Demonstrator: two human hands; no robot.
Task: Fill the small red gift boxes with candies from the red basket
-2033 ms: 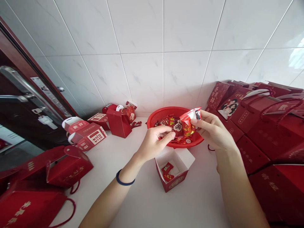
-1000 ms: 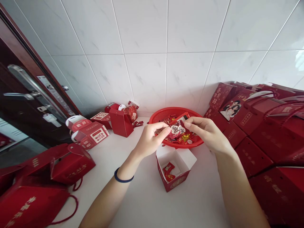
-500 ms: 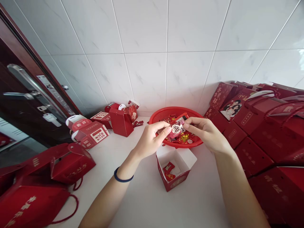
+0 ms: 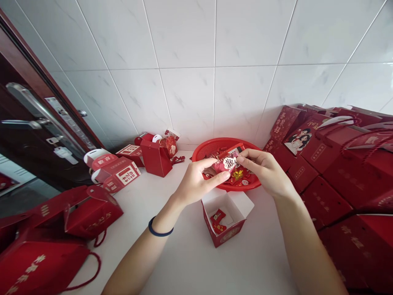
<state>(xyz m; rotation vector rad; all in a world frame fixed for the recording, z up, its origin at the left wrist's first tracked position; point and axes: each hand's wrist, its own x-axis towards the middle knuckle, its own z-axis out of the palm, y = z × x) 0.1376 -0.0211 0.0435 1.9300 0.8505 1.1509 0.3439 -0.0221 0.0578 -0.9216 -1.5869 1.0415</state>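
At the near side, both forearms extend over the white table (image 4: 190,262), converging toward the far side; a dark wristband (image 4: 160,234) encircles the left wrist. Between the forearms stands an open carton (image 4: 230,237), one corner toward the near side, a white flap folded out at its far right; small red-wrapped sweets (image 4: 218,221) lie in its left part. Red gift boxes (image 4: 46,256) with rope handles occupy the near left. Beyond the carton, the left hand (image 4: 196,182) points far and right, palm turned inward, its thumb and index finger parted about the left end of a pink-red packet (image 4: 229,164); whether these fingers press on it cannot be told. The right hand (image 4: 270,174) slants far and left, wrist bent inward, its fingers pinching the packet's right end. The packet is held up in front of a red basket (image 4: 211,146) of wrapped sweets, its long axis running roughly left to right, the right end slightly higher, its lettered face toward the viewer and its lettering upright. Stacked red boxes (image 4: 334,164) stand at right; behind rises a tiled wall (image 4: 187,41), with a dark door (image 4: 18,157) at left.
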